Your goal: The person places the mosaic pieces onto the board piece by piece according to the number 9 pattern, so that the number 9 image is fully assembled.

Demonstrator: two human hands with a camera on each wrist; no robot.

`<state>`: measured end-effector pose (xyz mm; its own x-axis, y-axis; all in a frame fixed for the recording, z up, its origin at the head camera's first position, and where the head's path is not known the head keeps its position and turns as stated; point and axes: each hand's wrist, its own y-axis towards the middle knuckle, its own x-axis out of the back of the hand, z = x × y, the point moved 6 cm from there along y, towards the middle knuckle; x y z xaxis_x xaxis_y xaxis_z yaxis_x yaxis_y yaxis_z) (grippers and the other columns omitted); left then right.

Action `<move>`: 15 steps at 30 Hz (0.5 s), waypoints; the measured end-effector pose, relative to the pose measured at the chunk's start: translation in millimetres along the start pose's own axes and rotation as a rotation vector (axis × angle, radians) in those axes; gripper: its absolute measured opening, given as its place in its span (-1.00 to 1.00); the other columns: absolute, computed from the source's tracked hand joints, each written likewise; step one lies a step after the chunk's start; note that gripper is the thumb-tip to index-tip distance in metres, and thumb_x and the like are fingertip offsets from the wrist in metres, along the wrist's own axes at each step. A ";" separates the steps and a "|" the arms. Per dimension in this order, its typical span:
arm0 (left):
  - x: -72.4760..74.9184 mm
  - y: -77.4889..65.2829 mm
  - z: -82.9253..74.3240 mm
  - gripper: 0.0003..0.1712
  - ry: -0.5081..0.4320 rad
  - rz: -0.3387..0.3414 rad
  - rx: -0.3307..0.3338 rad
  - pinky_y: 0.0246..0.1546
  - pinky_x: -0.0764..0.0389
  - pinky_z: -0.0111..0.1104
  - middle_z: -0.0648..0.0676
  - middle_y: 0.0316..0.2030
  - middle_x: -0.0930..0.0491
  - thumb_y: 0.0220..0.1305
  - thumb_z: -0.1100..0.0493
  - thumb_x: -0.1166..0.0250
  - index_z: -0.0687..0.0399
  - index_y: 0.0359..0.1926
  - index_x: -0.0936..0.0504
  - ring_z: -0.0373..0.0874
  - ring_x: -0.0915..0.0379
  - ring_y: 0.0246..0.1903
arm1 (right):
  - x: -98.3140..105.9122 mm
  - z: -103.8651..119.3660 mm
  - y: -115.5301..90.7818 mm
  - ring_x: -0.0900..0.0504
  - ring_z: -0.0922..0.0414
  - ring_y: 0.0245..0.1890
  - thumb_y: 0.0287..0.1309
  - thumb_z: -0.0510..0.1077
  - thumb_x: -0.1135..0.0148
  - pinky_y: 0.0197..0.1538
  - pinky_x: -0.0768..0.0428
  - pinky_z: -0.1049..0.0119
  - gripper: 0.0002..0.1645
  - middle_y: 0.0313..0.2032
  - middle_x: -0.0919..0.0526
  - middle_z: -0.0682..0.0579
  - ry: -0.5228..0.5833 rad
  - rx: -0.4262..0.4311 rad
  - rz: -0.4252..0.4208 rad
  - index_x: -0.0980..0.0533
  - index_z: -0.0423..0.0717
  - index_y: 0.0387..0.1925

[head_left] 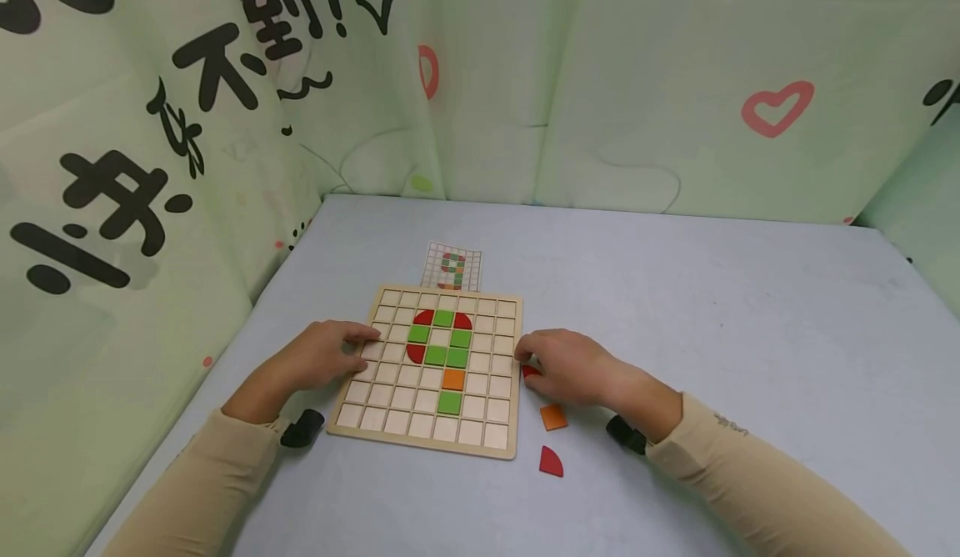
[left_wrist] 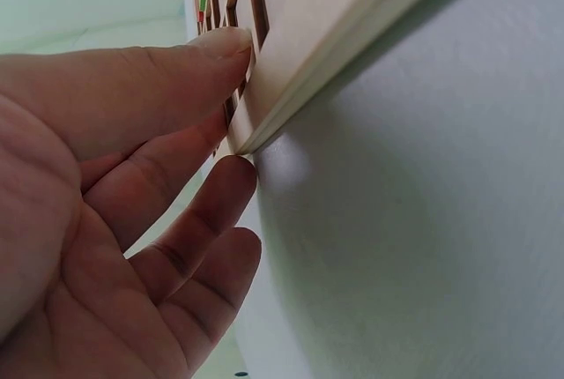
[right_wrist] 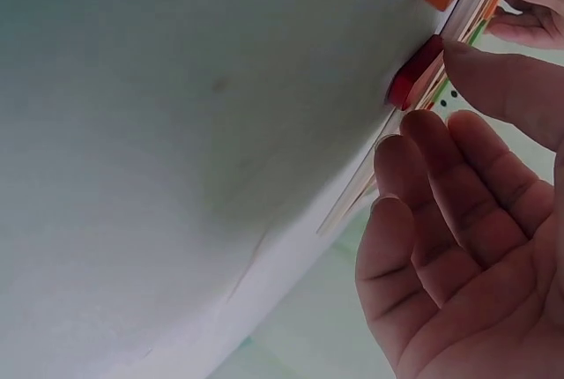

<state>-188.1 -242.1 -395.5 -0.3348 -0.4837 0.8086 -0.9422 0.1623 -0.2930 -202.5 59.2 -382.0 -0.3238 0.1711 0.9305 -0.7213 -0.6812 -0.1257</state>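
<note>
A square wooden grid board lies on the table, holding several red, green and orange pieces such as the orange square. At its left rim, my left hand rests thumb and fingertips on the edge; the left wrist view shows the thumb on top. Beside the right rim, my right hand pinches a red quarter-circle piece between thumb and fingertips, low over the table. From the head, that piece is mostly hidden by the hand.
Behind the board lies a printed pattern card, its lower edge overlapped by the board in this view. A loose orange square and another red quarter-circle lie right of the board. A printed curtain surrounds the table.
</note>
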 end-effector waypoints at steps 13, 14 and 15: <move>0.0 -0.6 -0.1 -0.44 -0.002 -0.001 0.006 0.05 -0.44 -0.04 0.30 0.32 -0.40 0.28 0.21 -0.39 0.14 0.30 -0.55 0.21 -0.24 0.33 | 2.9 -3.5 1.2 -0.45 0.17 -0.42 0.19 -0.22 -0.32 -0.28 -0.49 0.28 -0.91 -0.44 -0.48 0.17 -0.023 -0.036 -0.024 -0.57 -0.10 -0.26; -0.1 -0.5 0.0 -0.44 -0.001 0.000 0.007 0.04 -0.44 -0.04 0.30 0.32 -0.40 0.28 0.21 -0.39 0.14 0.30 -0.55 0.21 -0.24 0.33 | 3.4 -4.5 0.9 -0.45 0.17 -0.41 0.19 -0.22 -0.33 -0.28 -0.50 0.28 -0.90 -0.44 -0.49 0.16 -0.025 -0.038 -0.028 -0.57 -0.11 -0.25; -0.2 -0.4 -0.1 -0.44 -0.002 0.001 0.009 0.04 -0.45 -0.05 0.30 0.33 -0.40 0.28 0.21 -0.39 0.14 0.30 -0.54 0.20 -0.24 0.33 | 3.8 -5.3 0.6 -0.46 0.16 -0.40 0.19 -0.21 -0.34 -0.26 -0.51 0.27 -0.89 -0.43 -0.50 0.16 -0.024 -0.039 -0.028 -0.58 -0.12 -0.24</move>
<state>-187.7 -242.0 -395.5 -0.3357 -0.4849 0.8075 -0.9418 0.1551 -0.2984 -207.4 63.2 -380.3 -0.2886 0.1725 0.9418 -0.7531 -0.6483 -0.1120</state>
